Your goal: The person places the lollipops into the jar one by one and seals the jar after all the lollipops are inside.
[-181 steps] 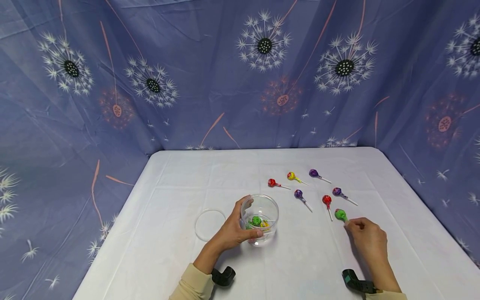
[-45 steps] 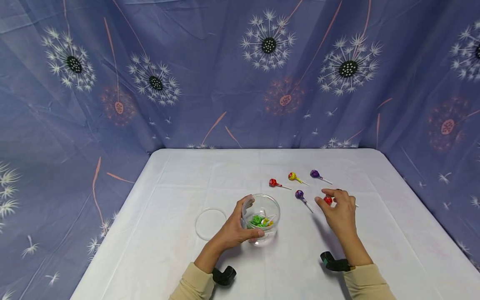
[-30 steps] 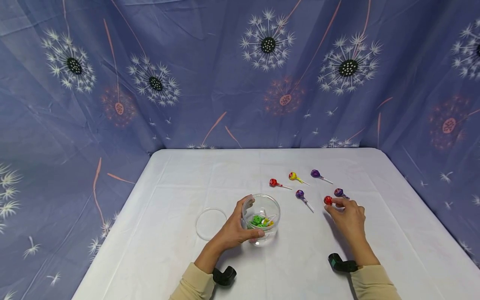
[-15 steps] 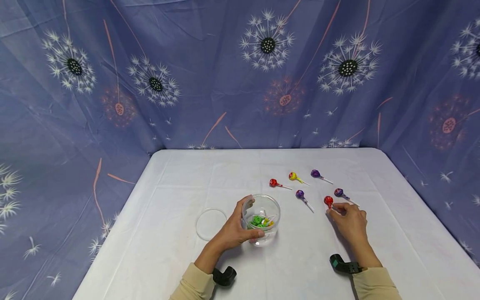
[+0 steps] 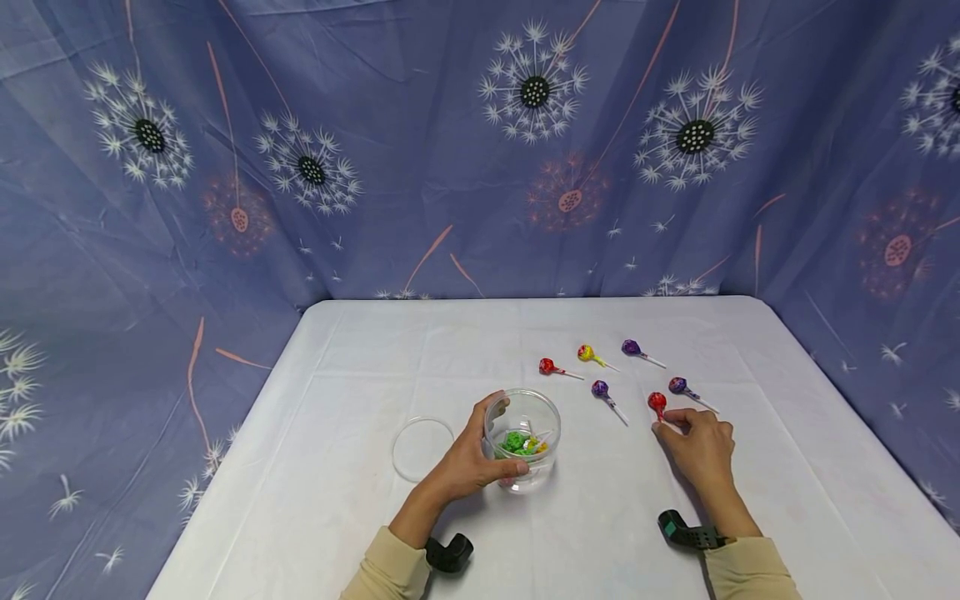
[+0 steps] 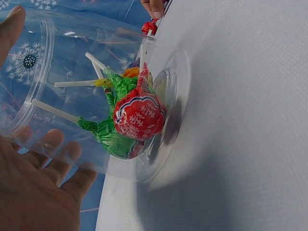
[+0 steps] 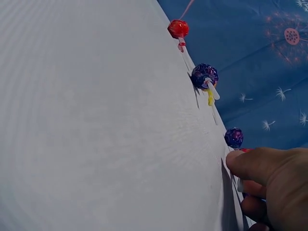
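Note:
My left hand (image 5: 467,460) grips a clear plastic jar (image 5: 537,475) standing on the table, thumb in front and fingers around the side. Inside, the left wrist view shows a red lollipop (image 6: 139,115), green lollipops (image 6: 115,140) and a yellow-wrapped one, sticks pointing towards the jar's mouth. To the right, my right hand (image 5: 702,446) pinches the stick of another red lollipop (image 5: 657,401) between thumb and fingers. That candy's head stays low, at the tabletop. In the right wrist view my thumb and fingers hide most of it.
Behind the jar lie a red lollipop (image 5: 547,366), a yellow lollipop (image 5: 586,353) and purple lollipops (image 5: 631,347), spread across the white table (image 5: 360,367). A clear ring-like lid (image 5: 395,461) lies left of the jar. A patterned curtain (image 5: 420,167) hangs behind.
The green lollipop that my right hand held on the table now sits in the jar. My right hand has come to the red lollipop and shifted from its head to its stick. My left hand stays put.

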A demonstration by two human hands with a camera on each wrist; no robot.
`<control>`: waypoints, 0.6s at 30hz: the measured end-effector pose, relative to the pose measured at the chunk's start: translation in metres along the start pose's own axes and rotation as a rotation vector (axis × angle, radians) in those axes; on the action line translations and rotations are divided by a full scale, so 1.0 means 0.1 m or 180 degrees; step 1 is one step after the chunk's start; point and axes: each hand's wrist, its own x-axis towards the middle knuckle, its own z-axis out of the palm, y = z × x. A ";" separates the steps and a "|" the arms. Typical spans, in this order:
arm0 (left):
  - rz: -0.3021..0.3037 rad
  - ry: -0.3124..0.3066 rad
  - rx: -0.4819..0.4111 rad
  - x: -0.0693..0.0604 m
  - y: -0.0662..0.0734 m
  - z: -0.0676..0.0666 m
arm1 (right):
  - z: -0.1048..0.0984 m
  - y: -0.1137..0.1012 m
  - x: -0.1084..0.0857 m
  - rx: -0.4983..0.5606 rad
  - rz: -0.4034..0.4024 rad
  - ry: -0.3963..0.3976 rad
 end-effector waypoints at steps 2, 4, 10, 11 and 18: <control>0.0008 -0.0004 0.0002 0.00 0.00 0.00 | 0.00 0.00 0.00 -0.0009 0.0000 0.0025; 0.0015 -0.0002 0.0006 0.00 0.00 0.00 | 0.01 0.00 0.00 -0.0046 -0.0022 0.0043; 0.0027 0.0005 0.0008 0.00 0.00 0.00 | 0.01 -0.01 0.00 -0.0069 -0.0025 0.0070; 0.0026 0.0002 0.0003 0.00 0.00 0.00 | 0.01 -0.02 -0.01 -0.0074 -0.0006 0.0056; -0.0014 -0.0007 -0.0023 0.00 0.00 0.00 | 0.01 -0.02 0.00 -0.0054 0.0022 0.0071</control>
